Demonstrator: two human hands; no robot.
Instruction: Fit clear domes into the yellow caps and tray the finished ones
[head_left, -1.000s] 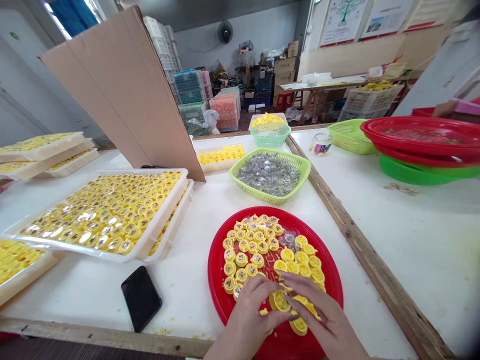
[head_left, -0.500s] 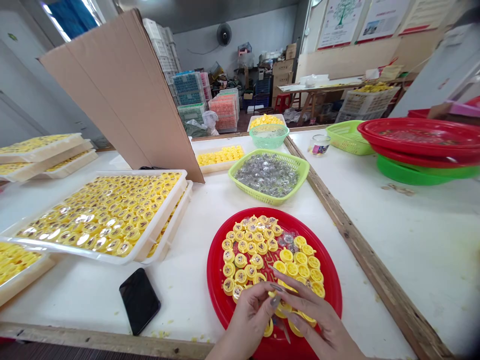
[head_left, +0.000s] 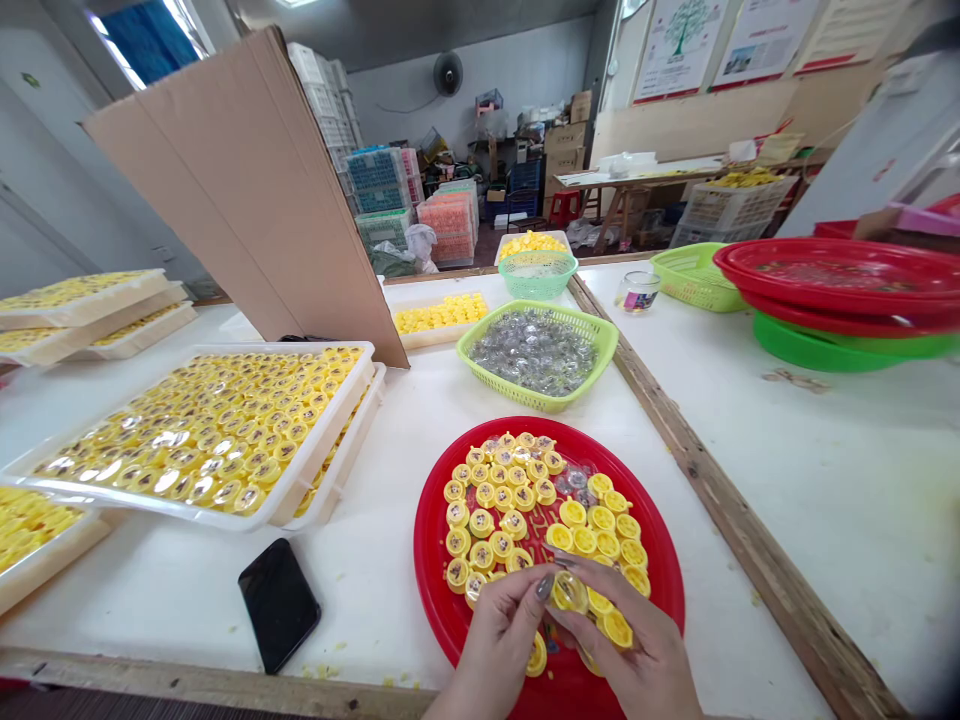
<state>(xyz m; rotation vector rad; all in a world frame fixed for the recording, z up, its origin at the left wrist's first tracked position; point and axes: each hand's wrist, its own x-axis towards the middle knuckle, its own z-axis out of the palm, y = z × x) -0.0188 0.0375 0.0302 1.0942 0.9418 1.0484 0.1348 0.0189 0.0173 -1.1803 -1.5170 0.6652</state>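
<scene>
Where the left hand [head_left: 501, 635] meets the right hand [head_left: 634, 635], a yellow piece [head_left: 570, 594] sits between the fingertips

As one looks from the table's left side, a shallow white plastic tray [head_left: 326, 450] is packed with round yellow pieces with small dark prints. A glossy black phone [head_left: 279, 605] lies by the near edge; behind stands a tan cardboard panel [head_left: 247, 190].

Next comes a round red tray [head_left: 431, 560], also at the near edge, with printed pieces [head_left: 503, 494] on its left, plain yellow cups [head_left: 601, 518] on its right and clear discs [head_left: 576, 477] between. Over its near half, the left thumb and forefinger are drawn together at the held piece's left side; whether they grip it cannot be told. The right hand pinches that round, shiny-faced piece, thumb below and finger above.

Farther back, a lattice-sided green basket [head_left: 547, 403] holds transparent pieces. Beyond a rough wooden strip [head_left: 712, 475] stands a clear jar [head_left: 639, 293], its label too small to read. Wall posters [head_left: 679, 50], one showing a green tree, carry illegible writing. Smooth red trays [head_left: 840, 275] are stacked far right.
</scene>
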